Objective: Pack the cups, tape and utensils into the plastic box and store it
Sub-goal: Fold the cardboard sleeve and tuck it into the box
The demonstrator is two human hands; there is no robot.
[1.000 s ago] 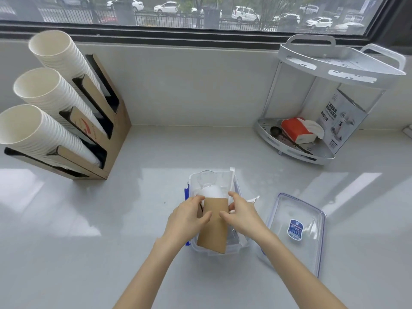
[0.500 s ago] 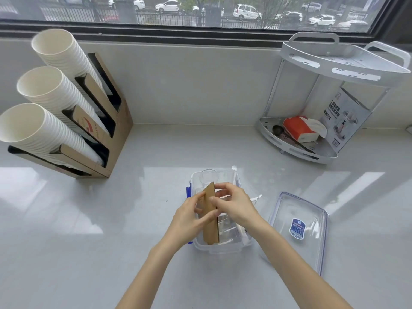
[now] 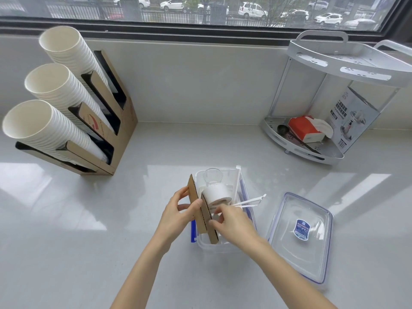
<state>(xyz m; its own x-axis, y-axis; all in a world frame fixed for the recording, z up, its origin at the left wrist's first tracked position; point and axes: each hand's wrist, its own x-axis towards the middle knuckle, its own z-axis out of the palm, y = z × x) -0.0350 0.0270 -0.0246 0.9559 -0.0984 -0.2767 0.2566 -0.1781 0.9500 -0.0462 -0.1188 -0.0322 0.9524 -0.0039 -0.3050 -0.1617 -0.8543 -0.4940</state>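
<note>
A clear plastic box with blue latches stands on the counter in front of me. Inside it are a clear cup, a white roll of tape and white plastic utensils that stick out over its right rim. Two brown cardboard pieces stand on edge along the box's left side. My left hand pinches the outer piece from the left. My right hand grips the inner piece's lower edge, inside the box.
The box's clear lid lies flat to the right, with a blue label. A cardboard holder with three stacks of white paper cups stands at the back left. A white corner rack with a tissue pack is at the back right.
The cardboard lay flat over the box a second ago. It now stands on edge, split into two pieces at the left side, and the tape roll and cup are uncovered.
</note>
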